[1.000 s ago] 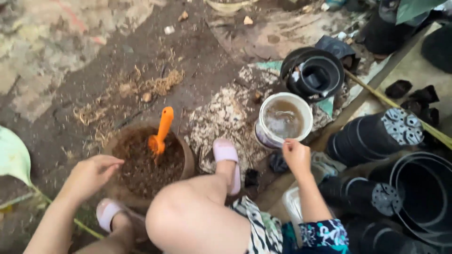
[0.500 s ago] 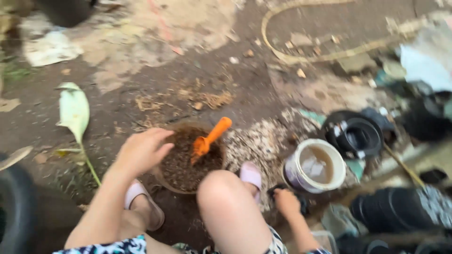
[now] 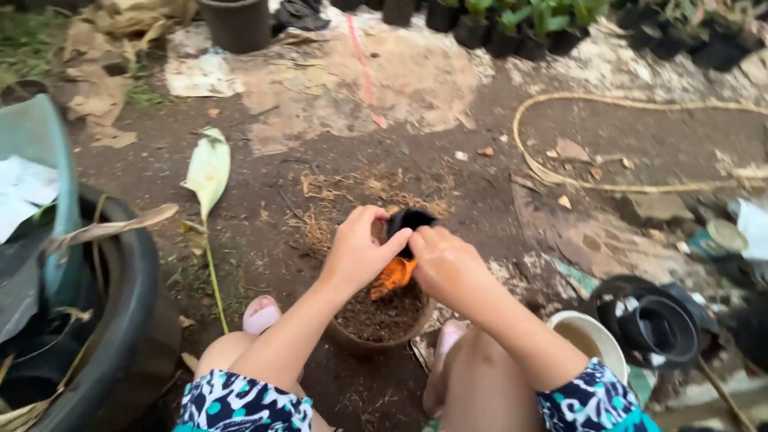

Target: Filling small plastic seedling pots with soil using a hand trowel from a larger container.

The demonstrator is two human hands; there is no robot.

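While both hands meet above the round brown pot of dark soil (image 3: 382, 320), the small black plastic nursery pot (image 3: 408, 222) sits between them, its open mouth seeming to tilt toward the person. In the head view, the left hand (image 3: 358, 254) closes its fingers and thumb on the near-left rim, and the right hand (image 3: 448, 268) pinches the right side, so neither is nearer. Just below the grip, an orange plastic scoop (image 3: 394, 276) stands in the soil, partly hidden by the knuckles. A white bucket (image 3: 590, 340) rests near the right forearm.
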